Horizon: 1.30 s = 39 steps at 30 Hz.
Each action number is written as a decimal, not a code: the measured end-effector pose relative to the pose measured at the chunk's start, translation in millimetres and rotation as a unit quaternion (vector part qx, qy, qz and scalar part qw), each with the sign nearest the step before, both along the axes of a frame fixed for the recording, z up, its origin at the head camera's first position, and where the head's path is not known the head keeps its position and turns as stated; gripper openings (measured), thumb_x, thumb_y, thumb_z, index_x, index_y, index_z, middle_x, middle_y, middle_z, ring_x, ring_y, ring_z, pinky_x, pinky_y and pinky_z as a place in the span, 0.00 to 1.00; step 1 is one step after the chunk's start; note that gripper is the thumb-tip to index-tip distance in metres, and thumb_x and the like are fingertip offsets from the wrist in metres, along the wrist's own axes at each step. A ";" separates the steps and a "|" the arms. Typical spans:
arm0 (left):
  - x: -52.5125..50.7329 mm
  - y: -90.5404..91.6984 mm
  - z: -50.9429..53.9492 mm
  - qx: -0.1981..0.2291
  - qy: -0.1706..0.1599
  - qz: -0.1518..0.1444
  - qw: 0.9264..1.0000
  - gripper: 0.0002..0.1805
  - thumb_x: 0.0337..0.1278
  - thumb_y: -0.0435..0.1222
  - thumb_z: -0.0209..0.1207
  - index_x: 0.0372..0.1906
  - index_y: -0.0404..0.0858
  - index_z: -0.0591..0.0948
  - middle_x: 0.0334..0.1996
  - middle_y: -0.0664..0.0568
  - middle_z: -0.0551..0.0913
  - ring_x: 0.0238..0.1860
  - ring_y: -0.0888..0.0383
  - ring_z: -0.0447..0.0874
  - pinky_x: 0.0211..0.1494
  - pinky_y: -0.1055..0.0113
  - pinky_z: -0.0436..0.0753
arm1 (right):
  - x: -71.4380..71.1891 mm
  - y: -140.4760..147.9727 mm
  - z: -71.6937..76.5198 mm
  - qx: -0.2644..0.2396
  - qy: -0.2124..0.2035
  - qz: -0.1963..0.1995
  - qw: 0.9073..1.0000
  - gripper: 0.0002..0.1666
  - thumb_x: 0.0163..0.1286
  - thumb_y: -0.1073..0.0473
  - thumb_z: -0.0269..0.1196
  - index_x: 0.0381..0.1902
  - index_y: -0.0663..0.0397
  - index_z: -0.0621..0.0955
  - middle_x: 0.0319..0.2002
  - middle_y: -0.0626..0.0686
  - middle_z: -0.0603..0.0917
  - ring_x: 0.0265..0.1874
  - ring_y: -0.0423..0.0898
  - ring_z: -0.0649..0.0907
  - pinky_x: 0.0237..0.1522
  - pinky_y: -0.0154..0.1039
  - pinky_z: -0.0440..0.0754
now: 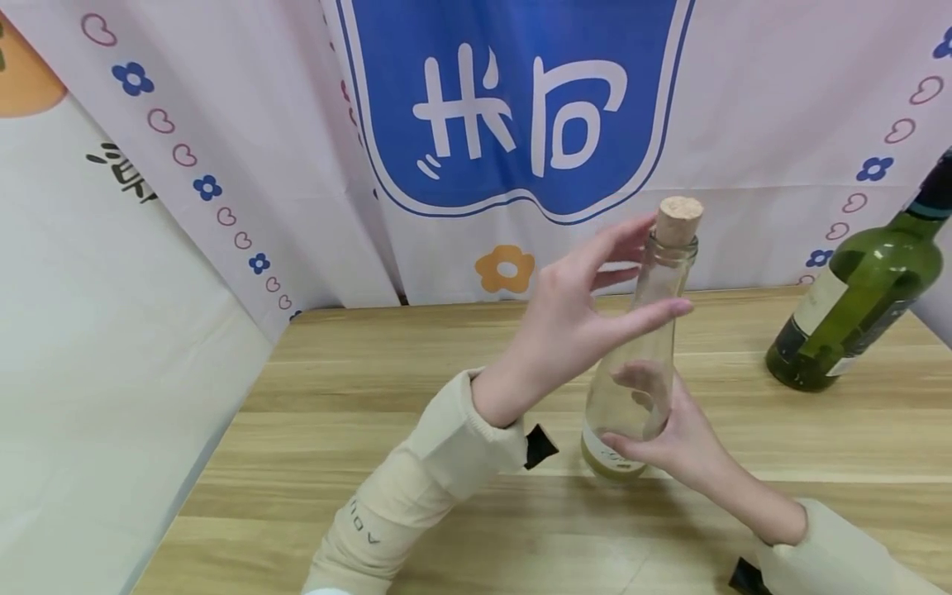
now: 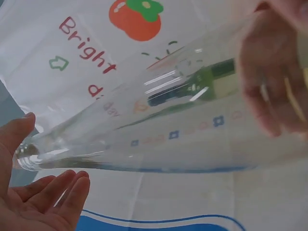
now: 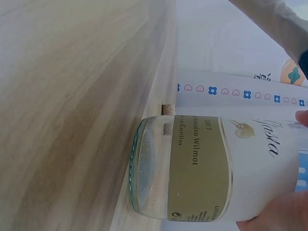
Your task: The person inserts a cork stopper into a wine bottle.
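A clear glass wine bottle (image 1: 621,384) with a white and gold label (image 3: 199,163) stands upright, its base close to the wooden tabletop. In its mouth sits a cork (image 1: 678,221), part of which sticks out above the rim. My right hand (image 1: 687,434) grips the lower body, thumb on the near side and fingers seen through the glass. Around the neck, my left hand (image 1: 568,318) has its thumb and fingers spread. The left wrist view shows those fingers (image 2: 60,195) loosely bent below the neck, without a clear grip.
At the right, a green wine bottle (image 1: 855,297) with a dark top stands on the wooden table (image 1: 357,388). Beyond the clear bottle, a small cork (image 3: 168,109) is on the table. A printed white curtain (image 1: 446,240) hangs along the back edge.
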State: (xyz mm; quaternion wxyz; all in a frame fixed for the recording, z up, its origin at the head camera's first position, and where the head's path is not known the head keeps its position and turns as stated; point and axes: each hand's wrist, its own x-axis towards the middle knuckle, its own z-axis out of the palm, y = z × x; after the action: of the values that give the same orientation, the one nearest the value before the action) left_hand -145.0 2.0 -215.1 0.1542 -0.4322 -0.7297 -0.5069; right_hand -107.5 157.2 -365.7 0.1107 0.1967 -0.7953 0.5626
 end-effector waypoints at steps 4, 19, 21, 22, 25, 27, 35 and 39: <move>-0.6 -1.0 -15.2 -0.020 -0.069 -0.001 0.997 0.34 0.42 0.35 0.69 0.58 0.34 0.69 0.51 0.47 0.77 0.51 0.65 0.75 0.52 0.78 0.73 | 0.2 0.8 0.5 0.011 -0.006 0.000 1.000 0.43 0.41 0.71 0.73 0.54 0.63 0.64 0.50 0.58 0.74 0.52 0.40 0.74 0.52 0.25 0.70; -1.9 3.6 -68.6 -0.054 -0.236 -0.037 0.970 0.25 0.46 0.37 0.67 0.52 0.39 0.75 0.49 0.55 0.79 0.50 0.70 0.74 0.55 0.74 0.71 | 4.2 -0.3 1.6 0.030 -0.017 -0.010 0.999 0.44 0.43 0.68 0.73 0.56 0.61 0.63 0.51 0.53 0.73 0.50 0.30 0.70 0.51 0.27 0.71; -0.7 5.2 -73.8 -0.043 -0.254 -0.049 0.965 0.25 0.45 0.36 0.67 0.52 0.40 0.74 0.50 0.56 0.78 0.51 0.69 0.74 0.55 0.71 0.72 | 3.7 0.4 1.2 0.032 -0.018 -0.005 0.999 0.43 0.43 0.68 0.73 0.57 0.59 0.64 0.51 0.51 0.73 0.49 0.32 0.71 0.50 0.26 0.69; -0.3 6.1 -76.2 -0.038 -0.261 -0.053 0.963 0.26 0.45 0.36 0.67 0.52 0.40 0.74 0.50 0.57 0.78 0.51 0.69 0.74 0.55 0.70 0.72 | 3.4 0.7 1.2 0.031 -0.018 -0.003 0.999 0.43 0.43 0.67 0.73 0.56 0.59 0.64 0.50 0.50 0.73 0.48 0.33 0.71 0.49 0.25 0.68; 1.0 8.8 -80.7 -0.025 -0.262 -0.058 0.963 0.26 0.47 0.35 0.66 0.53 0.41 0.72 0.49 0.56 0.77 0.50 0.69 0.74 0.54 0.70 0.73 | 2.4 1.4 1.5 0.022 -0.016 0.007 1.000 0.42 0.44 0.68 0.73 0.56 0.58 0.65 0.49 0.49 0.73 0.48 0.36 0.72 0.48 0.25 0.67; 1.7 10.3 -81.8 -0.018 -0.251 -0.059 0.966 0.25 0.48 0.35 0.65 0.54 0.40 0.70 0.47 0.55 0.78 0.49 0.68 0.74 0.54 0.71 0.73 | 2.3 1.4 2.0 0.023 -0.011 0.005 1.000 0.42 0.44 0.68 0.73 0.56 0.57 0.66 0.49 0.48 0.73 0.48 0.35 0.72 0.48 0.25 0.68; 5.7 2.1 -82.2 -0.003 -0.243 -0.062 0.968 0.21 0.53 0.32 0.61 0.52 0.36 0.69 0.46 0.48 0.77 0.46 0.67 0.74 0.50 0.71 0.76 | 2.7 -6.8 2.6 0.039 0.004 0.008 0.999 0.40 0.43 0.66 0.74 0.54 0.56 0.68 0.49 0.47 0.74 0.49 0.35 0.72 0.49 0.28 0.70; 9.2 -11.0 -78.7 0.001 -0.263 -0.057 0.963 0.20 0.54 0.32 0.60 0.52 0.36 0.69 0.46 0.48 0.76 0.46 0.65 0.73 0.49 0.69 0.77 | 1.9 -17.2 4.5 0.032 0.000 0.021 0.999 0.40 0.42 0.65 0.74 0.54 0.56 0.68 0.50 0.49 0.74 0.50 0.34 0.72 0.50 0.28 0.71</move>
State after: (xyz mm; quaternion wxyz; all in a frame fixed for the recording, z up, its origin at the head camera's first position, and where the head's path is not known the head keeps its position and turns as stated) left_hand -135.8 -9.0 -293.8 -0.0716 -0.3243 -0.7182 -0.6114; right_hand -105.7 139.9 -361.2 0.0922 0.2170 -0.8085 0.5392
